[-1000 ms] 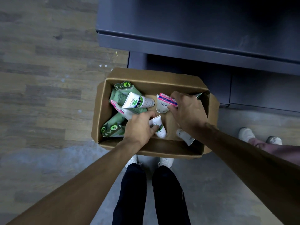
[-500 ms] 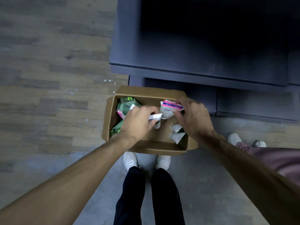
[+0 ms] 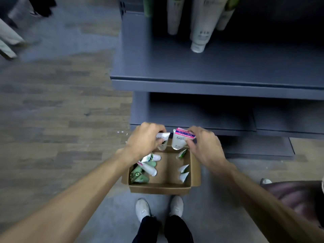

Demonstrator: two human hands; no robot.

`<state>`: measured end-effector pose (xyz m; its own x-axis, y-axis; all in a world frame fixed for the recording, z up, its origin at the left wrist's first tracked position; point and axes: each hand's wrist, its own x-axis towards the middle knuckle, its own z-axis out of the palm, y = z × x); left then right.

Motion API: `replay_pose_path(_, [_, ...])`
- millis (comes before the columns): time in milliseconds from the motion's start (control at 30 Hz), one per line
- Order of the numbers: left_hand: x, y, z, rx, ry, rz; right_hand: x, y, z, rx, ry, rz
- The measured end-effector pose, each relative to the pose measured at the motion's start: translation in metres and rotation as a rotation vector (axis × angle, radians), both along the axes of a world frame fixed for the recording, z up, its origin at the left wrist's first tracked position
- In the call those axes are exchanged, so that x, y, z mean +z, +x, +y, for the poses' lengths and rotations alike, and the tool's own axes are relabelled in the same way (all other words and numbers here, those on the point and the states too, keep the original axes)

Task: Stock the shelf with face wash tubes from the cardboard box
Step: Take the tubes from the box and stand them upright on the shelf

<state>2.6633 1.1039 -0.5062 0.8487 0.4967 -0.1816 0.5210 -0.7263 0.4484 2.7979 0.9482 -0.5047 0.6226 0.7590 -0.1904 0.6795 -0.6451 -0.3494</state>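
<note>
An open cardboard box (image 3: 158, 188) sits on the floor in front of my feet, with several white and green face wash tubes (image 3: 149, 169) lying in it. My left hand (image 3: 145, 139) is shut on a white tube with a green mark (image 3: 163, 142), lifted above the box's far edge. My right hand (image 3: 204, 143) is shut on a white tube with a pink band (image 3: 179, 138), held beside the other. Above them is the dark grey shelf (image 3: 210, 67), where several tall tubes (image 3: 200, 30) stand at the back.
A lower shelf level (image 3: 192, 127) lies just behind the box. Another person's leg and white shoe (image 3: 265, 181) are at the right. Someone else's legs (image 3: 10, 37) show at the far left on the wood-pattern floor.
Both hands have risen out of the box, each carrying its tube. The view has tilted up, and the shelf top with its standing tubes has come into sight.
</note>
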Motion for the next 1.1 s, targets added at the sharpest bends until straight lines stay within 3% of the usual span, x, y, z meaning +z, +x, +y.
replay_pose_path(300, [0.074,0.0,0.022,-0.089,0.099,-0.042,0.068,0.0,0.009,0.004,0.061,-0.054])
replay_pose_path(767, [0.193,-0.001,0.052,-0.104,0.173,-0.292,0.182,0.008,0.028,0.017,0.215,-0.227])
replay_pose_path(1100, [0.235,0.01,0.066,-0.081,0.248,-0.359,0.226,0.033,0.045,-0.014,0.288,-0.243])
